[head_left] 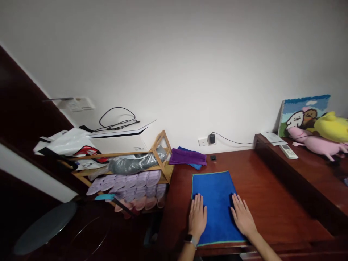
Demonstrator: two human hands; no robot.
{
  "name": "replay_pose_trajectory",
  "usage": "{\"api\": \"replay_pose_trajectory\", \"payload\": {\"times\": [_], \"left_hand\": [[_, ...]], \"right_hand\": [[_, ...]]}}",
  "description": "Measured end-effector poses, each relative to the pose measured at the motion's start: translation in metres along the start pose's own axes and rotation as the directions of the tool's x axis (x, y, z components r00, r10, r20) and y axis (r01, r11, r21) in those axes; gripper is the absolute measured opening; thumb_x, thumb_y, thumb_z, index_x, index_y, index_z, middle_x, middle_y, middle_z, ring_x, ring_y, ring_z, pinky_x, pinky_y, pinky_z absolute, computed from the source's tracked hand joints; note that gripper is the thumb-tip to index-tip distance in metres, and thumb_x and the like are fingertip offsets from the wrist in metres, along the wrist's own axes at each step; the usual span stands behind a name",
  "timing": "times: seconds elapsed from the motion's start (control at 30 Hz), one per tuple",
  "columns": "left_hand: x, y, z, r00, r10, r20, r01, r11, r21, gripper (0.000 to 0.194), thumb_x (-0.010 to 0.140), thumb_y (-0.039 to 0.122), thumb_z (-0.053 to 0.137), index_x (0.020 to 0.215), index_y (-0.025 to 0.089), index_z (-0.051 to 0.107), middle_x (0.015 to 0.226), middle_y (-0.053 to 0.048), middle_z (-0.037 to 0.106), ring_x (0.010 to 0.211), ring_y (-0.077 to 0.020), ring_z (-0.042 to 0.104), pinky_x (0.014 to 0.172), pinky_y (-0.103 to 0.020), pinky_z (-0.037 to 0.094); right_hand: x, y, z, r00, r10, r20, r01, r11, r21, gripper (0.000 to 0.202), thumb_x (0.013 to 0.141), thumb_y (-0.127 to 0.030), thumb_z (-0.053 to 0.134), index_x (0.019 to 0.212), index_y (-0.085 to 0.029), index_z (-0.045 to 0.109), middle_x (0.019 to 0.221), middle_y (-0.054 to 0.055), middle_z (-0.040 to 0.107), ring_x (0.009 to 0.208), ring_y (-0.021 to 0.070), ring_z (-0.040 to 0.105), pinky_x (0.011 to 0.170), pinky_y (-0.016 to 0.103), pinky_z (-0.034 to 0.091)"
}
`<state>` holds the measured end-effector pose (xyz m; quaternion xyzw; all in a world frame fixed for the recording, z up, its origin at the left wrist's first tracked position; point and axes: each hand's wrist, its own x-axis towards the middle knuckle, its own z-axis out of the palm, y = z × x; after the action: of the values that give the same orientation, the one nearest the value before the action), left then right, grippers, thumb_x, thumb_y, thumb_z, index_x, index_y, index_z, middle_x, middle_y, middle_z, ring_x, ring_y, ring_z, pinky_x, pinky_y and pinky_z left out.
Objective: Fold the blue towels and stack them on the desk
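Observation:
A blue cloth point(217, 206) with a light green edge lies spread out on the reddish-brown wooden desk point(277, 206). My left hand point(198, 217) rests flat over the cloth's left edge, fingers stretched out, with a watch on the wrist. On the opposite edge lies my right hand point(242, 216), also flat with its fingers extended. Neither hand grips anything. Further back on the desk, a folded purple cloth point(187, 157) sits over another blue cloth point(196, 166).
Left of the desk stands a wooden rack point(163, 163) with slippers and a white box point(122, 141). A black plug point(212, 138) and its cable are at the wall. The raised right ledge holds a remote point(288, 152) and a pink plush toy point(315, 142).

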<state>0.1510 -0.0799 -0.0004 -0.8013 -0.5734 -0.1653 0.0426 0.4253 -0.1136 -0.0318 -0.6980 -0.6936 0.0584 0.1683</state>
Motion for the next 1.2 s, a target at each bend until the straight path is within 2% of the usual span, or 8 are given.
{"api": "replay_pose_trajectory", "payload": {"times": [0.13, 0.23, 0.33, 0.6, 0.77, 0.97, 1.07, 1.2], "left_hand": [[0.015, 0.079, 0.016, 0.987, 0.159, 0.028, -0.154, 0.979, -0.134, 0.057, 0.109, 0.037, 0.039, 0.166, 0.029, 0.037, 0.173, -0.006, 0.036, 0.159, -0.0272, 0.036, 0.128, -0.054, 0.038], [0.015, 0.114, 0.026, 0.98, 0.182, 0.076, -0.164, 0.967, -0.195, 0.054, 0.109, 0.043, 0.038, 0.162, 0.032, 0.043, 0.171, -0.005, 0.04, 0.158, -0.0264, 0.039, 0.128, -0.053, 0.039], [0.001, 0.104, 0.026, 0.987, 0.124, 0.104, -0.103, 0.976, -0.191, 0.055, 0.11, 0.048, 0.036, 0.162, 0.033, 0.044, 0.17, -0.003, 0.041, 0.157, -0.0236, 0.04, 0.129, -0.049, 0.039], [-0.053, -0.004, -0.004, 0.988, -0.093, 0.121, 0.092, 0.996, 0.008, 0.06, 0.11, 0.046, 0.035, 0.166, 0.024, 0.038, 0.171, -0.007, 0.038, 0.159, -0.0265, 0.037, 0.129, -0.051, 0.038], [-0.073, -0.02, -0.004, 0.992, -0.093, 0.086, 0.089, 0.995, 0.046, 0.063, 0.111, 0.047, 0.032, 0.168, 0.021, 0.031, 0.171, -0.009, 0.042, 0.158, -0.0263, 0.039, 0.128, -0.049, 0.04], [-0.063, -0.004, -0.008, 0.993, -0.104, 0.065, 0.098, 0.992, 0.08, 0.062, 0.11, 0.041, 0.032, 0.166, 0.015, 0.035, 0.168, -0.012, 0.045, 0.157, -0.0277, 0.041, 0.129, -0.051, 0.037], [-0.039, 0.034, -0.003, 0.999, -0.05, 0.019, 0.05, 0.999, 0.022, 0.06, 0.11, 0.035, 0.031, 0.166, 0.015, 0.037, 0.171, -0.01, 0.04, 0.159, -0.0263, 0.036, 0.13, -0.05, 0.035], [-0.009, 0.098, 0.023, 0.99, 0.138, 0.024, -0.133, 0.98, -0.146, 0.059, 0.109, 0.038, 0.036, 0.165, 0.021, 0.038, 0.171, -0.007, 0.04, 0.158, -0.0267, 0.039, 0.128, -0.051, 0.04]], "right_hand": [[-0.02, 0.001, 0.013, 0.998, 0.019, 0.066, -0.018, 1.0, -0.024, 0.076, 0.106, -0.057, 0.018, 0.166, -0.014, 0.037, 0.173, 0.006, 0.03, 0.162, 0.028, 0.028, 0.133, 0.05, 0.025], [-0.023, -0.001, 0.016, 0.996, 0.037, 0.085, -0.034, 0.999, -0.035, 0.075, 0.106, -0.056, 0.017, 0.166, -0.016, 0.039, 0.173, 0.006, 0.031, 0.162, 0.0271, 0.028, 0.133, 0.049, 0.024], [-0.022, -0.002, 0.015, 0.997, 0.043, 0.063, -0.041, 0.999, -0.026, 0.075, 0.105, -0.057, 0.019, 0.166, -0.018, 0.04, 0.173, 0.006, 0.031, 0.162, 0.0273, 0.027, 0.133, 0.049, 0.024], [-0.024, -0.008, -0.005, 0.99, 0.078, 0.118, -0.074, 0.996, -0.039, 0.077, 0.107, -0.053, 0.017, 0.169, -0.01, 0.028, 0.175, 0.007, 0.024, 0.164, 0.0246, 0.022, 0.135, 0.046, 0.017], [-0.026, -0.006, -0.005, 0.99, 0.074, 0.123, -0.068, 0.996, -0.057, 0.076, 0.107, -0.052, 0.018, 0.169, -0.008, 0.026, 0.176, 0.008, 0.024, 0.164, 0.025, 0.02, 0.135, 0.048, 0.015], [-0.028, -0.003, 0.002, 0.994, 0.06, 0.095, -0.055, 0.997, -0.055, 0.075, 0.107, -0.051, 0.019, 0.168, -0.009, 0.029, 0.175, 0.009, 0.027, 0.164, 0.0253, 0.022, 0.135, 0.048, 0.015], [-0.028, -0.003, 0.005, 0.996, 0.052, 0.074, -0.048, 0.998, -0.047, 0.075, 0.107, -0.052, 0.019, 0.168, -0.011, 0.029, 0.175, 0.008, 0.026, 0.164, 0.0257, 0.023, 0.134, 0.048, 0.017], [-0.026, 0.001, 0.016, 0.998, 0.025, 0.063, -0.023, 0.999, -0.035, 0.076, 0.106, -0.056, 0.021, 0.167, -0.011, 0.034, 0.174, 0.007, 0.027, 0.163, 0.0272, 0.026, 0.133, 0.048, 0.022]]}}
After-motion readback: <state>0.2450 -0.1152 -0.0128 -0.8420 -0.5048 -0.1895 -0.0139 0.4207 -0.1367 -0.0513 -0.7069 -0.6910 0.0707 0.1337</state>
